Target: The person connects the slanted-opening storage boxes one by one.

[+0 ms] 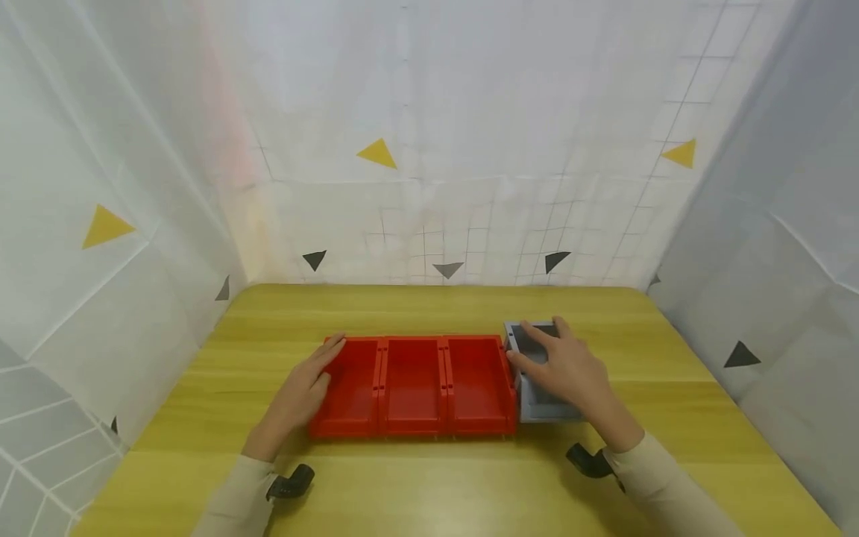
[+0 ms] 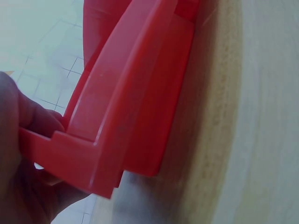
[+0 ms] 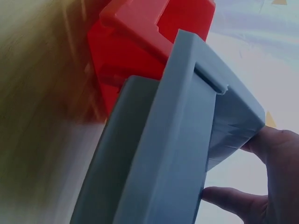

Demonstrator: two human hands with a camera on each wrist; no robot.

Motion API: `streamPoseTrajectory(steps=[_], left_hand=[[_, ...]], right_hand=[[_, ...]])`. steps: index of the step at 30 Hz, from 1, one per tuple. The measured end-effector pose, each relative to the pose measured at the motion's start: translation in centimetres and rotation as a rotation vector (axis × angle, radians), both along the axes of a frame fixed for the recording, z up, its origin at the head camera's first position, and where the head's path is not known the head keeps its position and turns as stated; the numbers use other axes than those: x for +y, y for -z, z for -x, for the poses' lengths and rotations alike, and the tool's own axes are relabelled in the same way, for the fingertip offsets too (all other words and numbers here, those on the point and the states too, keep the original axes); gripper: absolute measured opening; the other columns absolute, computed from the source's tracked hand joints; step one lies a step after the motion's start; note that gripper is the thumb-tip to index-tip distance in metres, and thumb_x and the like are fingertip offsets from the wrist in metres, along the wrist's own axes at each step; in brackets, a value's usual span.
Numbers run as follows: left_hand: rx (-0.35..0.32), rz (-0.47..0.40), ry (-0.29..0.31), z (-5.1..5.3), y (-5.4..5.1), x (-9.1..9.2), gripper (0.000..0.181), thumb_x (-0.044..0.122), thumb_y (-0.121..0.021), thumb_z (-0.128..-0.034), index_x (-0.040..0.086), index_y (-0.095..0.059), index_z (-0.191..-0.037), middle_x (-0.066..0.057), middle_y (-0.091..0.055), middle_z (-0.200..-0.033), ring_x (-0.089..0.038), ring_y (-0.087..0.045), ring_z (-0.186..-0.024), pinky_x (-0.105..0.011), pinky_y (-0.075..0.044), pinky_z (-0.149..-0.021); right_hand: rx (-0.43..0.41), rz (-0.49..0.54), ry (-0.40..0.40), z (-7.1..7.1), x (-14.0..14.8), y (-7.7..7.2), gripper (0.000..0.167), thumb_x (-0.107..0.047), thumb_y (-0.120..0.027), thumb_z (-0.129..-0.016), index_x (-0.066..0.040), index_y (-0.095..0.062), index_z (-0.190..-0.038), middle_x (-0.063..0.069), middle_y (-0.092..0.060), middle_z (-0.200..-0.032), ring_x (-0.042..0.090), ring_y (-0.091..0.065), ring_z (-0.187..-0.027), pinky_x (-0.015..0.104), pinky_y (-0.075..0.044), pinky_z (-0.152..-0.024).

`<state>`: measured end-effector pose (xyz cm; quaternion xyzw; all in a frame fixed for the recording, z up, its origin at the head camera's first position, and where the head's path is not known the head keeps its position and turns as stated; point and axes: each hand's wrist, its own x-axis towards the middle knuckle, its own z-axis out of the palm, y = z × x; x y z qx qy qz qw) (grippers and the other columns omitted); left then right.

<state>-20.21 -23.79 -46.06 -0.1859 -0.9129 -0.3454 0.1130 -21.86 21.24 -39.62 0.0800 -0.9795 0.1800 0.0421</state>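
Three red plastic storage bins (image 1: 412, 426) stand side by side in a row on the wooden table. My left hand (image 1: 298, 395) is at the row's left end, gripping the side wall of the leftmost bin; in the left wrist view its fingers lie on both sides of the red wall (image 2: 70, 154). A grey storage bin (image 1: 546, 412) sits against the right end of the row, its front edge slightly farther back than the red ones. My right hand (image 1: 570, 369) reaches over the grey bin and holds it, thumb at its left wall, fingers toward the far rim.
Beneath the bins is a yellowish wooden table (image 1: 429, 485). White sheeting (image 1: 470, 112) with yellow and dark triangles hangs behind it and along both sides. Black curved pieces (image 1: 291, 482) show at both wrists, beside the pale sleeves.
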Motion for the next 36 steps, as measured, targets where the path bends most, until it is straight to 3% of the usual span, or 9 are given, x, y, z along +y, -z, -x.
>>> streamPoseTrajectory(steps=[7, 15, 24, 36], left_hand=[[-0.03, 0.009, -0.013, 0.0, 0.0, -0.2, 0.063, -0.008, -0.045, -0.0986, 0.005, -0.04, -0.16, -0.008, -0.033, -0.167, -0.033, -0.027, -0.153, -0.055, -0.027, -0.117], [-0.006, 0.015, -0.002, 0.2, -0.2, -0.4, 0.061, -0.009, -0.045, -0.0985, 0.002, -0.042, -0.158, -0.008, -0.034, -0.166, -0.033, -0.028, -0.152, -0.055, -0.026, -0.118], [-0.006, 0.009, 0.005, 0.2, -0.3, -0.1, 0.061, -0.01, -0.045, -0.0986, 0.001, -0.042, -0.158, -0.01, -0.034, -0.166, -0.034, -0.028, -0.152, -0.055, -0.027, -0.118], [0.02, 0.003, 0.012, 0.0, -0.2, 0.1, 0.061, -0.011, -0.045, -0.0971, -0.001, -0.042, -0.157, -0.014, -0.036, -0.164, -0.036, -0.03, -0.151, -0.057, -0.028, -0.116]], right_hand=[[-0.014, -0.011, -0.001, 0.3, -0.5, -0.3, 0.082, -0.073, -0.053, -0.094, -0.023, -0.048, -0.159, 0.035, -0.023, -0.161, 0.066, -0.046, -0.121, 0.069, -0.053, -0.074], [-0.01, -0.023, 0.022, 0.5, -0.8, -0.2, 0.079, -0.073, -0.051, -0.095, -0.025, -0.047, -0.159, 0.033, -0.024, -0.161, 0.063, -0.049, -0.118, 0.06, -0.055, -0.064], [0.017, -0.036, 0.057, 0.1, -0.9, 0.2, 0.077, -0.071, -0.049, -0.097, -0.027, -0.046, -0.16, 0.032, -0.023, -0.161, 0.061, -0.048, -0.117, 0.062, -0.054, -0.063], [0.029, -0.026, 0.074, 0.0, -0.8, 1.0, 0.077, -0.072, -0.047, -0.097, -0.027, -0.046, -0.16, 0.03, -0.023, -0.162, 0.06, -0.048, -0.116, 0.049, -0.049, -0.05]])
